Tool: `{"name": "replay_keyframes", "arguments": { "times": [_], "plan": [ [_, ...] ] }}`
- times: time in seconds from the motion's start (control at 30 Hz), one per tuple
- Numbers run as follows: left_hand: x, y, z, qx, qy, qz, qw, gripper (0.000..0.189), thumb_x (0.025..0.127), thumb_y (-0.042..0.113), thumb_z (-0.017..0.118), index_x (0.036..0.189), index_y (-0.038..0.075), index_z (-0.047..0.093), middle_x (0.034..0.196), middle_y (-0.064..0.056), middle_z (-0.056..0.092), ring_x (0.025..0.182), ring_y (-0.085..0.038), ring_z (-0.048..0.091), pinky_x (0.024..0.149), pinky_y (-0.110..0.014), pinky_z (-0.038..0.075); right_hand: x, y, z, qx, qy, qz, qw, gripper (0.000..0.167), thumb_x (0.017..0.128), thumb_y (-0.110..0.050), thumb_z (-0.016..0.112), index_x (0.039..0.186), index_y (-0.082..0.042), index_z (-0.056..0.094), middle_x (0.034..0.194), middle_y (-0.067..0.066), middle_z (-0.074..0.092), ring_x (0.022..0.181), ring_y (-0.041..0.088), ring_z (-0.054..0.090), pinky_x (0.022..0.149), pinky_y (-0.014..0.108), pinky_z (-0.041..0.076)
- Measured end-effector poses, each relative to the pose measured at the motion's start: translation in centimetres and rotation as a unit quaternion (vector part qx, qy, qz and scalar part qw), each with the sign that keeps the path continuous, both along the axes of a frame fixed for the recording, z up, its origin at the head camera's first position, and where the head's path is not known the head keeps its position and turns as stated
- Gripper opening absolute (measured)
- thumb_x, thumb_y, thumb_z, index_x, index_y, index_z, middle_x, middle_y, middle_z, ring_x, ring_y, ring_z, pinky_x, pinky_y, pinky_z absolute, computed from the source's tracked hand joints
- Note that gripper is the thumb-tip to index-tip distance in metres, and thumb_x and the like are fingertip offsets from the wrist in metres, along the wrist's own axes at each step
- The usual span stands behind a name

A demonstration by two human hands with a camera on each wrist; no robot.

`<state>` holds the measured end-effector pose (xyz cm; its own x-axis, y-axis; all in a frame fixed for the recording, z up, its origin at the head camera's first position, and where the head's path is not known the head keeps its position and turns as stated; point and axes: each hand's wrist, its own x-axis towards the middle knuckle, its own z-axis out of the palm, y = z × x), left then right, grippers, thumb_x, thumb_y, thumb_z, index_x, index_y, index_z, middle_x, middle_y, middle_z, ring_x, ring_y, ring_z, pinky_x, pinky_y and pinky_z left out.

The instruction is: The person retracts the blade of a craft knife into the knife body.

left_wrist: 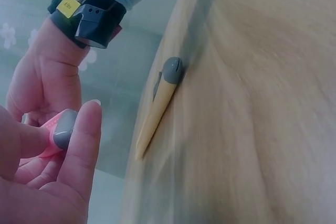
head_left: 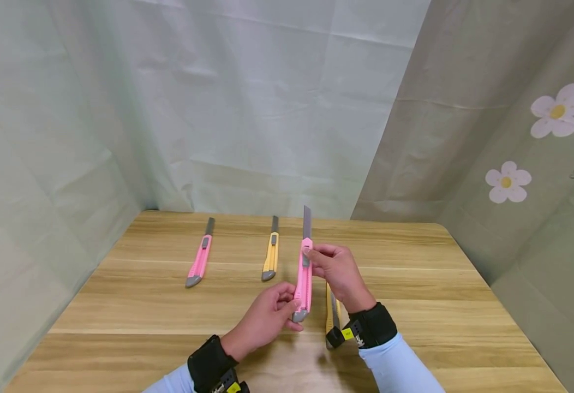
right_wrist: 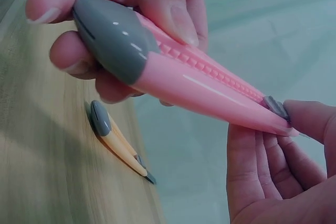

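Both hands hold up a pink utility knife above the table, its grey blade extended and pointing away from me. At the grey butt end, my left hand pinches the body between thumb and fingers. Further up, my right hand grips the knife near the blade end, the thumb at the grey slider. Under the right wrist lies a yellow utility knife, partly hidden; the left wrist view shows its grey butt.
Another yellow utility knife and a second pink one lie further back with blades out. The wooden table ends at pale curtains on the back and sides.
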<state>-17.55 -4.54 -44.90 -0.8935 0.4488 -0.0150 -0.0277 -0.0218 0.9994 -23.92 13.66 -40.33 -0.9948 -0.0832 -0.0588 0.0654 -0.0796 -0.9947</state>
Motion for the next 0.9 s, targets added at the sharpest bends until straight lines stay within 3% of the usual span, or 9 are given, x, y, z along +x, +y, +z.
{"name": "replay_keyframes", "arguments": {
  "times": [0.9],
  "plan": [
    [-0.28,-0.23,0.13,-0.002,-0.002,-0.001,1.0000,0.023,0.106,0.002,0.050,0.128,-0.005,0.055,0.111,-0.018,0.062,0.096,-0.037,0.070,0.077,-0.041,0.068,0.08,-0.08,-0.10,-0.004,0.005,0.022,0.9997,0.032,0.094,0.001,0.071,0.124,0.010,0.067,0.099,0.007,0.071,0.085,0.015,0.071,0.076,0.027,0.067]
  ]
}}
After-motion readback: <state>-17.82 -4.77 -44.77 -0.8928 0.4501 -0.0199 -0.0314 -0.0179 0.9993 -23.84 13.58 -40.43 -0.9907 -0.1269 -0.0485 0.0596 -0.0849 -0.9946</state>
